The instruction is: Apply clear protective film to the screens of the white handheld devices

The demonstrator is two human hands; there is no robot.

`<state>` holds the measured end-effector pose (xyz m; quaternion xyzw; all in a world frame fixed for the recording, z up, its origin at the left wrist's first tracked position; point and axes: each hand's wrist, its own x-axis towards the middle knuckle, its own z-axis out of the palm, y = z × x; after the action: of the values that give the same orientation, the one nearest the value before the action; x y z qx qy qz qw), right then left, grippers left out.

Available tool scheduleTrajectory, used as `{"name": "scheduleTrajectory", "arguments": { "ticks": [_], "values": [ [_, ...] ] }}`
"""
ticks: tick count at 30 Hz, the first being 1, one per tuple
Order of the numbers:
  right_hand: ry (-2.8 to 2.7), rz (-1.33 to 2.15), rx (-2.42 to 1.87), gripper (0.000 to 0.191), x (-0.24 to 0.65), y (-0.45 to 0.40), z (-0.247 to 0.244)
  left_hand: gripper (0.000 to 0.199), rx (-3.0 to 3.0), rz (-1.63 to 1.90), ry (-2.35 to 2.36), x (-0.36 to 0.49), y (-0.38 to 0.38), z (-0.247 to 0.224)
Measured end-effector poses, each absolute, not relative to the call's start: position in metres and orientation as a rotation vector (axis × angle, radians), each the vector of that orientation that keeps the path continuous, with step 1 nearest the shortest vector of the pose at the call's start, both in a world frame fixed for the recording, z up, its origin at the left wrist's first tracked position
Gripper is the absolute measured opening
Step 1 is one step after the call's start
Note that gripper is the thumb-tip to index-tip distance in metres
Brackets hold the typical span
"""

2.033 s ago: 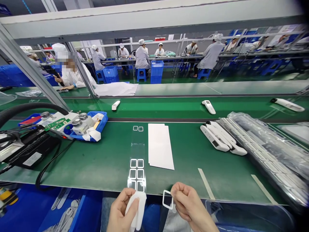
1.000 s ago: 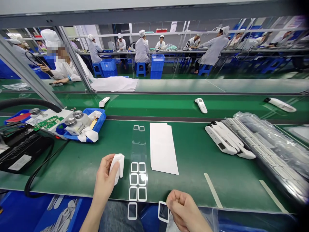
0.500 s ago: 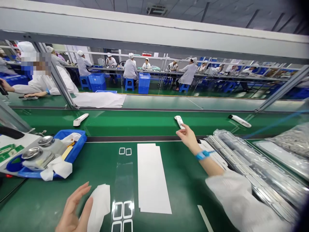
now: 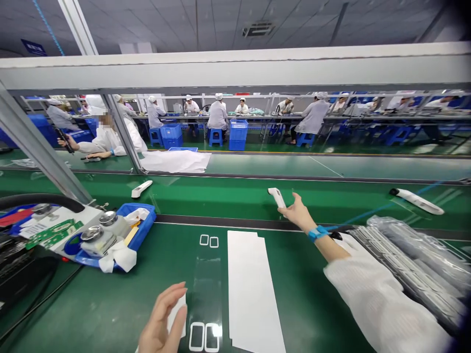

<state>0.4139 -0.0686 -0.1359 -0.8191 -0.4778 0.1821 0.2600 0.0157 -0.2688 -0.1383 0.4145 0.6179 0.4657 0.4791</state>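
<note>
My right hand point(image 4: 299, 214), with a blue band at the wrist, reaches over the green belt and pinches the lower end of a white handheld device point(image 4: 276, 197). Low in the view, my left hand point(image 4: 165, 316) is held above the table with thumb and fingers apart, partly covering a white cloth point(image 4: 178, 318). Just right of it lies a clear film strip point(image 4: 208, 284) with white rounded frames point(image 4: 196, 336) at its lower end. White paper sheets point(image 4: 250, 289) lie beside the strip.
Other white devices point(image 4: 142, 189) lie on the belt point(image 4: 213, 201) at left and right. A blue tray point(image 4: 145, 230) with metal-capped bottles stands left. Plastic-wrapped parts point(image 4: 415, 255) are stacked at right. A metal frame crosses overhead; a person sits across the belt, others farther back.
The view has tilted up and shifted left, so the bench items appear farther right. My right hand still touches the middle device, which is now more tilted.
</note>
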Motion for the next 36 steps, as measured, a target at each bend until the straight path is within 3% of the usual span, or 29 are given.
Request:
{"name": "scheduleTrajectory", "arguments": {
  "ticks": [8, 12, 14, 17, 22, 28, 36],
  "values": [
    [-1.959, 0.596, -1.535, 0.077, 0.267, -0.275, -0.11, 0.068, 0.689, 1.043, 1.115, 0.093, -0.286, -0.11],
    [-2.089, 0.574, -1.375, 0.077, 0.24, -0.333, -0.117, 0.06, 0.621, 1.044, 1.07, 0.097, -0.31, -0.117],
    [-1.934, 0.652, -1.408, 0.062, 0.241, -0.342, -0.115, 0.053, 0.595, 1.0, 1.069, 0.091, -0.323, -0.121],
    [-1.615, 0.773, -1.441, 0.022, 0.247, -0.341, -0.108, 0.052, 0.495, 0.9, 1.041, 0.081, -0.337, -0.124],
    [-1.464, 1.062, -1.433, 0.036, 0.246, -0.33, -0.098, 0.067, 0.41, 0.809, 1.047, 0.077, -0.349, -0.128],
    [-1.43, 1.391, -1.31, 0.038, 0.233, -0.327, -0.096, 0.073, 0.525, 0.73, 1.14, 0.082, -0.358, -0.129],
    [-1.378, 1.462, -1.311, 0.038, 0.228, -0.328, -0.104, 0.079, 0.535, 0.699, 1.159, 0.086, -0.364, -0.128]
  ]
}}
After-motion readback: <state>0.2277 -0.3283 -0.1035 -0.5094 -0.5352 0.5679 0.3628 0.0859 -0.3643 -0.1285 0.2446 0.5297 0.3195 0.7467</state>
